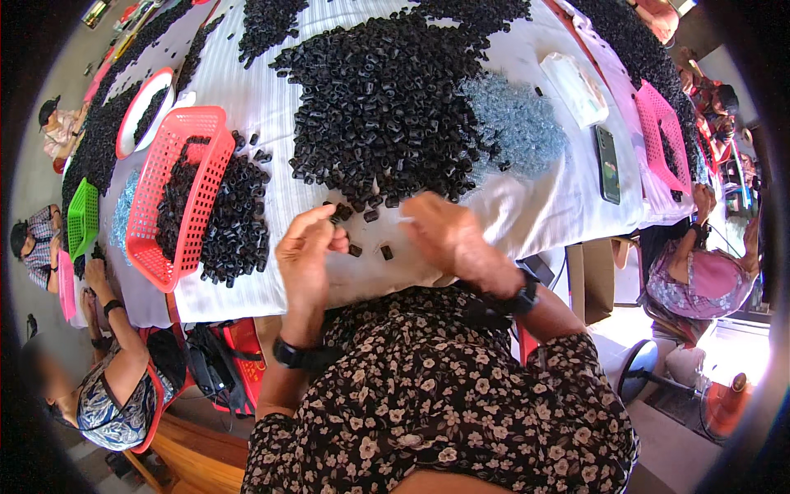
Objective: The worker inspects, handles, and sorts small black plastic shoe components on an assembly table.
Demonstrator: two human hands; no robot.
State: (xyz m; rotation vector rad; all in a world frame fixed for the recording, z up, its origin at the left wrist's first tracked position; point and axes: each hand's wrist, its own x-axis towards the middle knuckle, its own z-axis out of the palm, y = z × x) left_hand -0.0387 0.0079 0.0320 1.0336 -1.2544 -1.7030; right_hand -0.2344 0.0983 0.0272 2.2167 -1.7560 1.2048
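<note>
My left hand point(308, 244) is closed in a pinch at the near edge of a large heap of black plastic pieces point(383, 107). A small black plastic piece point(341, 212) shows at its fingertips. To the right, my right hand point(444, 234) is slightly blurred, with its fingers drawn together. Something small and pale shows at those fingertips, too indistinct to name. Between the hands, a loose black piece point(387, 252) lies on the white cloth point(280, 107) with a few others. A pile of small clear bluish pieces point(518, 123) lies right of the heap.
A pink-red basket point(216, 177) holding black pieces stands at left, with more pieces beside it. On the right lie a phone point(607, 165) and a clear plastic bag point(573, 89). A pink basket point(661, 138) stands farther right. Other people sit at both sides.
</note>
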